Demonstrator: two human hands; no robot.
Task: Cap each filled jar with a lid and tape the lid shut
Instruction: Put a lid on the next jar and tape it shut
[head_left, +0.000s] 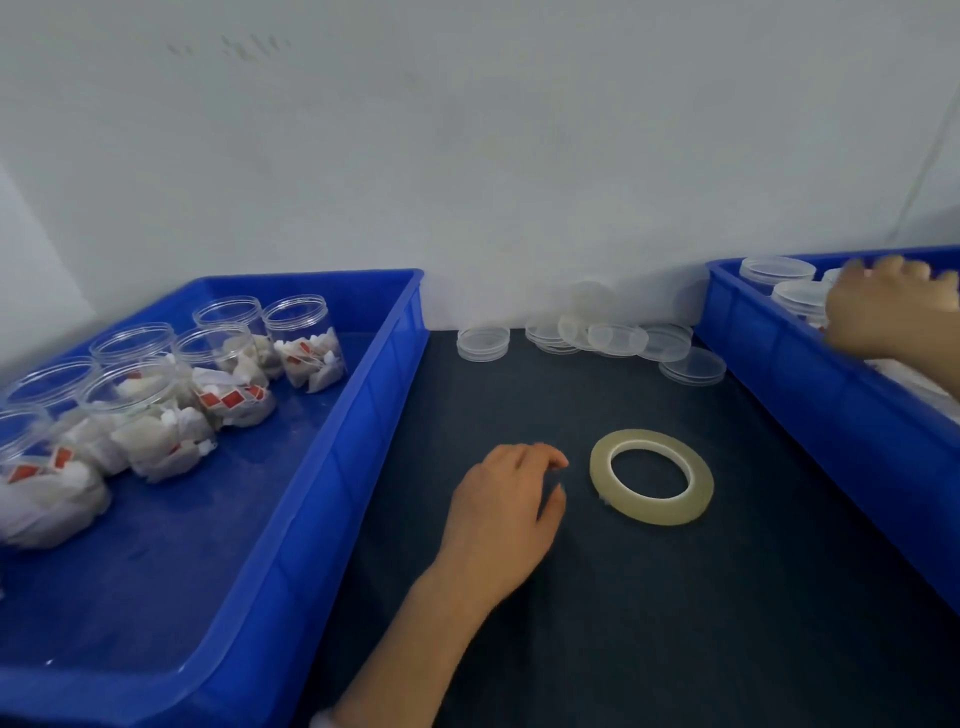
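Several uncapped clear jars (304, 340) filled with white packets stand in the left blue tray (332, 467). Loose clear lids (618, 339) lie in a heap on the dark mat by the wall. A roll of clear tape (651, 476) lies flat on the mat. My left hand (506, 512) rests on the mat just left of the roll, fingers loosely curled, holding nothing. My right hand (891, 314) reaches into the right blue tray (810, 384) over capped jars (776, 271); its fingers are hidden behind the back of the hand.
A white wall closes off the back of the table. The dark mat (649, 623) runs between the two trays. A single lid (692, 366) lies close to the right tray's wall.
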